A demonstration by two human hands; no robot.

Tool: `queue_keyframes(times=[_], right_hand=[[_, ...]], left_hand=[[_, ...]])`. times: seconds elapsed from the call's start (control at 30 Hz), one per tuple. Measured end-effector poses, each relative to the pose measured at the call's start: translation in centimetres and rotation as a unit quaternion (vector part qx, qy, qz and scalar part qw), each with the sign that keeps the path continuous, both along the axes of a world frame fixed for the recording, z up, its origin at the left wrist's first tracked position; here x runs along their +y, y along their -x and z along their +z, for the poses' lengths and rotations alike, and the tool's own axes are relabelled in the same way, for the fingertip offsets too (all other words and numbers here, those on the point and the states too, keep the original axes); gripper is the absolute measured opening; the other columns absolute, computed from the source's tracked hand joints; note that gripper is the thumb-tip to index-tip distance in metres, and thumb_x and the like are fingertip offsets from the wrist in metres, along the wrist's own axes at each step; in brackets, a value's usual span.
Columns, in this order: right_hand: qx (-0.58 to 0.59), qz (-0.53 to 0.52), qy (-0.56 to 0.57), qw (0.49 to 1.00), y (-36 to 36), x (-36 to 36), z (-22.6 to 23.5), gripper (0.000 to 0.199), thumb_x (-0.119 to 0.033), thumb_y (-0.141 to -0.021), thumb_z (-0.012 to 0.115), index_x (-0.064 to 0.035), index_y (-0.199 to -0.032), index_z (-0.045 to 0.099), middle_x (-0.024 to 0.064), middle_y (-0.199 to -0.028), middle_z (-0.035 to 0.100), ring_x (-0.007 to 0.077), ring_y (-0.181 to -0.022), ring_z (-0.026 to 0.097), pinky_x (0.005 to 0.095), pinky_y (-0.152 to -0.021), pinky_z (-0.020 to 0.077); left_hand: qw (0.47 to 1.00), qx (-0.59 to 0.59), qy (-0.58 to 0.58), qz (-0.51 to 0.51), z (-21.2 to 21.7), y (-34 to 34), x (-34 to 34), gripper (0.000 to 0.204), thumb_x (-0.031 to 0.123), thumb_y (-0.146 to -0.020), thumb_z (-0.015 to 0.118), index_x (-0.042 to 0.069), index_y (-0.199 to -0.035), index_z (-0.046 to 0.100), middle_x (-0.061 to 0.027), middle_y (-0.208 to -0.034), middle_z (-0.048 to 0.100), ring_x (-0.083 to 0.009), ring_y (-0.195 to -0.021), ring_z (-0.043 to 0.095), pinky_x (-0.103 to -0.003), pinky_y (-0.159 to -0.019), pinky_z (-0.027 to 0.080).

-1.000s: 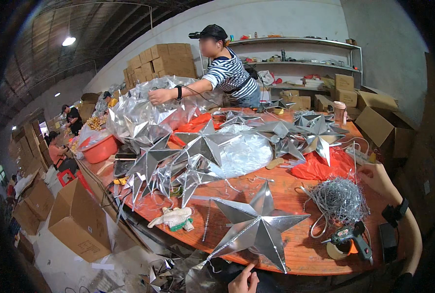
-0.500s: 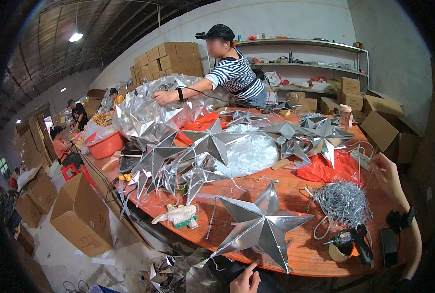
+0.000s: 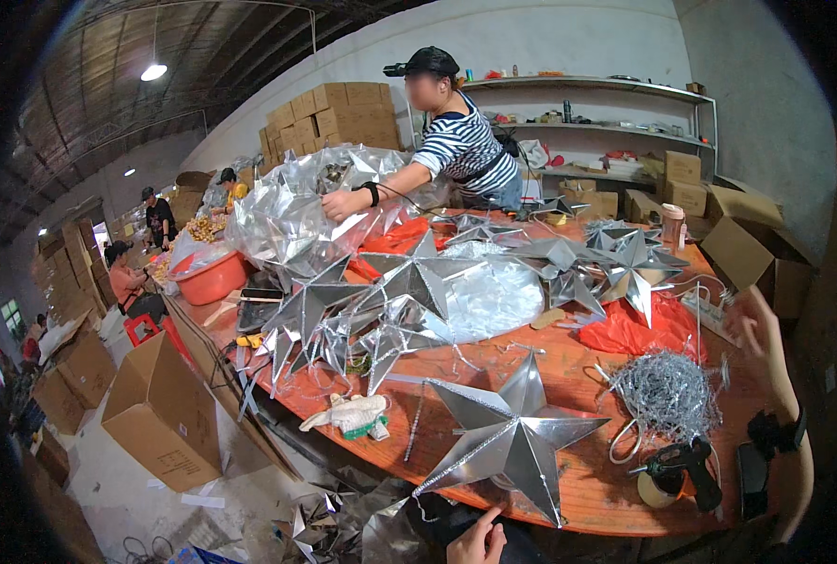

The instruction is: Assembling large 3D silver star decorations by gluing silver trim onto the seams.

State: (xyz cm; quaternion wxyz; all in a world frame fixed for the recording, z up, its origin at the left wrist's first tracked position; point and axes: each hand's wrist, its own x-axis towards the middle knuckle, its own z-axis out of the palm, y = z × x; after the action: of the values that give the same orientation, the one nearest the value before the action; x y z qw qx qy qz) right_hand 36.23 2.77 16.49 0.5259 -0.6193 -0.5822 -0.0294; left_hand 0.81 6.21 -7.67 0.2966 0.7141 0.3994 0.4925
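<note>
A large silver five-pointed star (image 3: 513, 434) lies on the orange-red tabletop in front of me, with glittery tinsel along some of its ridges. Below its lower edge, at the table's near side, is my left hand (image 3: 478, 542), index finger stretched out and thumb apart, with nothing visible in it. My right hand (image 3: 755, 324) is raised at the table's right side, near a thin upright rod (image 3: 699, 324); motion smears its fingers. A tangled heap of silver tinsel (image 3: 668, 393) sits left of my right forearm. Beside it lies a black glue gun (image 3: 686, 470) over a tape roll (image 3: 658, 491).
Silver stars (image 3: 418, 282) and clear plastic bags (image 3: 489, 299) cover the table's far half. A white glove (image 3: 348, 414) lies left of the big star, a dark phone (image 3: 753, 477) at right. A co-worker (image 3: 465, 141) reaches over bagged stars. Cartons (image 3: 165, 414) stand on the floor.
My right hand has shifted slightly and its fingers are now blurred. The left hand stays near the star's lower edge. The whole view has moved a little; the co-worker's arm remains stretched over the bags.
</note>
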Motion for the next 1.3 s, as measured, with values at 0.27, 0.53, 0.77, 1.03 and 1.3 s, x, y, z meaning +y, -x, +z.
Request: queue_keyframes(times=[0.27,0.53,0.77,1.03,1.3], right_hand=[[0.0,-0.025,-0.076,0.997,0.6,-0.5,1.3,0.008,-0.011,-0.091,0.046,-0.0029,-0.092,0.046,0.0004,-0.072,0.046,0.0059,-0.066,0.044,0.0199,-0.061,0.0378],[-0.024,-0.107,-0.189,0.976,2.1,-1.3,2.8,0.014,-0.016,-0.094,0.043,-0.0032,-0.092,0.048,-0.0012,-0.077,0.042,0.0062,-0.071,0.04,0.0196,-0.063,0.0347],[0.028,0.098,-0.065,0.993,4.2,-2.5,5.6,0.016,-0.014,-0.09,0.048,-0.0021,-0.098,0.054,0.0043,-0.084,0.059,0.0101,-0.075,0.058,0.0253,-0.066,0.0471],[-0.126,0.257,0.12,0.95,12.1,-10.8,5.0,0.013,-0.006,-0.081,0.06,0.0002,-0.093,0.059,0.0078,-0.074,0.057,0.0176,-0.064,0.056,0.0293,-0.055,0.0437],[-0.151,0.42,0.307,0.841,15.8,-10.1,3.0,0.015,-0.014,-0.082,0.059,0.0,-0.088,0.06,0.0113,-0.077,0.056,0.0262,-0.066,0.057,0.0322,-0.057,0.0457]], left_hand=[[0.999,0.012,-0.033,0.006,0.5,0.2,-0.1,0.029,0.006,-0.084,0.055,0.002,-0.113,0.052,-0.0128,-0.065,0.056,-0.0262,-0.053,0.055,-0.031,-0.048,0.042],[0.999,0.014,-0.032,0.004,0.3,-0.1,0.1,0.029,0.006,-0.084,0.054,0.003,-0.113,0.051,-0.0122,-0.063,0.055,-0.0259,-0.052,0.054,-0.031,-0.047,0.042],[1.0,0.011,-0.016,-0.007,0.9,0.1,-0.1,0.028,0.007,-0.087,0.051,0.002,-0.115,0.048,-0.0106,-0.064,0.055,-0.0222,-0.051,0.052,-0.029,-0.047,0.04],[0.996,0.015,-0.02,0.087,5.8,5.3,-5.1,0.015,0.006,-0.087,0.053,0.0,-0.099,0.047,-0.0138,-0.091,0.053,-0.022,-0.067,0.054,-0.026,-0.06,0.044],[0.929,-0.013,-0.123,-0.349,14.5,2.0,-4.9,0.028,0.028,-0.083,0.06,0.002,-0.089,0.052,-0.0135,-0.079,0.053,-0.0283,-0.065,0.053,-0.033,-0.055,0.043]])
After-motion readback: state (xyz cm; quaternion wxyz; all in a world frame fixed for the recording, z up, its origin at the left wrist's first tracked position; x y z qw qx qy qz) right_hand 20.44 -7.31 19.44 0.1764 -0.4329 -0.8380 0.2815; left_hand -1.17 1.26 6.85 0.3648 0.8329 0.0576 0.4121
